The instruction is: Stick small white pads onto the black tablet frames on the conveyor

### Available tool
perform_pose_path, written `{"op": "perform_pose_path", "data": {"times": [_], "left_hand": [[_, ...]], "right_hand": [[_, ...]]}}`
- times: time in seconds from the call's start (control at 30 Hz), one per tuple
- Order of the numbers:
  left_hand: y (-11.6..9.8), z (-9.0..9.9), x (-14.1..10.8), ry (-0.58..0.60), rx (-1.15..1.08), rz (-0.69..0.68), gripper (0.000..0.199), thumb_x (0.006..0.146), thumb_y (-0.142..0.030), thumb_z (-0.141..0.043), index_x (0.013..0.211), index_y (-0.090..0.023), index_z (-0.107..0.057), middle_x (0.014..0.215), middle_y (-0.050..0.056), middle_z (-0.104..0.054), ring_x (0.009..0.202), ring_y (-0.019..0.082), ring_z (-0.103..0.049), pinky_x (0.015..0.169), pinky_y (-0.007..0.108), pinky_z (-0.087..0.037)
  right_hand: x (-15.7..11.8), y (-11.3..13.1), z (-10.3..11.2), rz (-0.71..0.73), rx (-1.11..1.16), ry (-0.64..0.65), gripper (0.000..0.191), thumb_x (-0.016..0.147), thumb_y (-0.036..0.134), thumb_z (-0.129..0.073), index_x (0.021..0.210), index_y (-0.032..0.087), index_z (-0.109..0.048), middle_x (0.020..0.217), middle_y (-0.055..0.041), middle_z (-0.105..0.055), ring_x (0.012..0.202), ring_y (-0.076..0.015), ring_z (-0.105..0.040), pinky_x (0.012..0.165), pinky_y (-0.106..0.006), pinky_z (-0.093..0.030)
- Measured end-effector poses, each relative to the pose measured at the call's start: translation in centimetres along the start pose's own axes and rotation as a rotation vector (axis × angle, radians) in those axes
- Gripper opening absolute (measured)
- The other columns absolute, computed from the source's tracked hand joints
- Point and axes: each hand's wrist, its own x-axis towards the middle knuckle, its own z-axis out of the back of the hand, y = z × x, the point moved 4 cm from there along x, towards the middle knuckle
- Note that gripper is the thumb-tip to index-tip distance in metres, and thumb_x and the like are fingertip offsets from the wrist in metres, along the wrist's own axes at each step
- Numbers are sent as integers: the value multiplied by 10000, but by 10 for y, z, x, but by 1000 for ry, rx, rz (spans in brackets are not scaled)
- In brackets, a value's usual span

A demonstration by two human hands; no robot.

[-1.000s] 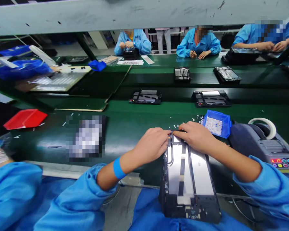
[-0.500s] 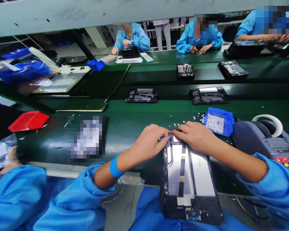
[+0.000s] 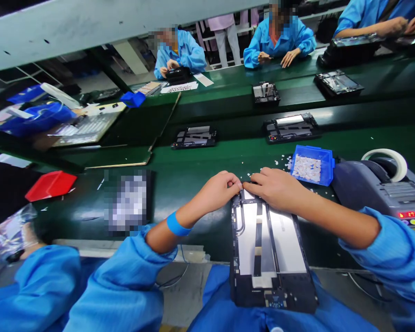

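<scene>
An opened tablet with silver battery panels, black flex strips and a bare circuit board lies partly over the table edge, its near end above my lap. My left hand is pinched at the tablet's far left corner; what sits between thumb and forefinger is too small to make out. Close beside it, my right hand rests over the far edge, its fingers curled onto the tablet. The fingertips of both hands almost touch. Small white bits lie just beyond my hands, near a blue bin filled with white pieces.
To the right stands a tape dispenser with a white roll. A dark device, blurred out, lies left, beside a red tray. More opened tablets lie across the green bench. Co-workers sit opposite; another person's hand holds a plastic bag at left.
The view has shifted and tilted slightly. Both hands stay at the tablet's far end, with the left fingers pinched closer together. At left, the neighbour's bag has come further into view.
</scene>
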Motion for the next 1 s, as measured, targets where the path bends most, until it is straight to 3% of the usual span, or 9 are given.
{"op": "perform_pose_path", "data": {"times": [0.17,0.37,0.57,1.0], "left_hand": [[-4,2,0,90,-93,43,149,868,-257,-584,813,-179,-698,751,7,-664,688,158,-577,620,275,-427],[-7,3,1,35,32,-3,161,869,-242,-588,778,-182,-707,805,22,-673,703,158,-574,639,283,-430],[-8,3,0,94,-53,30,141,858,-230,-596,776,-185,-701,744,0,-659,665,147,-561,619,276,-423],[-7,-11,-15,-133,115,-78,147,929,-164,-576,796,-206,-624,836,13,-632,857,193,-585,761,324,-437]], "right_hand": [[0,0,-2,-3,3,10,297,1012,114,-507,1237,185,-687,991,-90,-643,860,-228,-443,673,-361,-228],[0,0,-1,-2,11,19,298,1003,105,-508,1229,176,-689,979,-92,-641,848,-221,-441,674,-357,-232],[1,0,0,-5,11,15,287,998,102,-513,1207,175,-697,953,-84,-633,846,-221,-440,669,-360,-223],[1,1,1,-1,19,28,282,1016,117,-502,1224,169,-686,980,-88,-644,865,-227,-458,688,-358,-258]]}}
